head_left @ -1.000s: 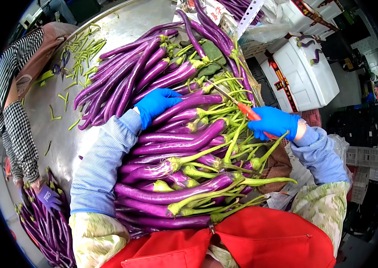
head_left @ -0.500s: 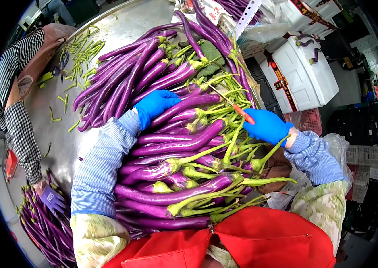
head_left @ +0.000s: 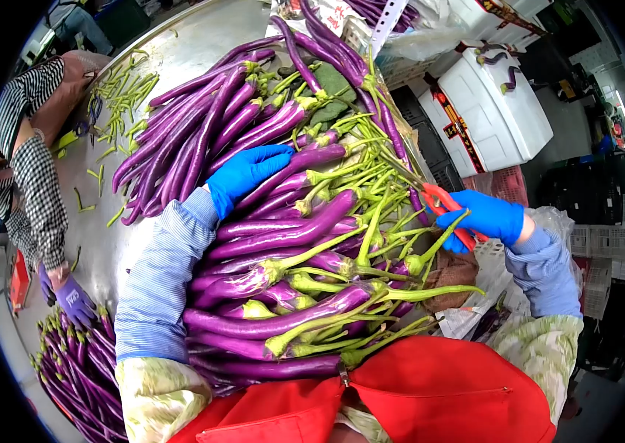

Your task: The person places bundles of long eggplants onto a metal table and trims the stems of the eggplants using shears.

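Observation:
Long purple eggplants point(head_left: 283, 232) with green stems lie in a pile in front of me. My left hand point(head_left: 247, 176), in a blue glove, is closed around an eggplant point(head_left: 320, 155) near the top of this pile; its fingertips are partly hidden. My right hand point(head_left: 484, 218), also blue-gloved, holds red-handled scissors point(head_left: 442, 201) at the right of the stems. The scissors' blades point up and left over the green stems point(head_left: 394, 166). Another bunch of eggplants point(head_left: 202, 125) lies beyond my left hand.
A co-worker's purple-gloved hand point(head_left: 75, 301) touches a separate eggplant bundle point(head_left: 80, 369) at the lower left. Cut green stem pieces point(head_left: 124, 92) lie on the metal table point(head_left: 95, 240). White foam boxes point(head_left: 493, 111) stand at the right, near a red crate point(head_left: 501, 184).
My right hand has moved right and slightly down, and the scissors' handles have spread. The co-worker's hands have shifted at the left bundle. The whole view has shifted slightly.

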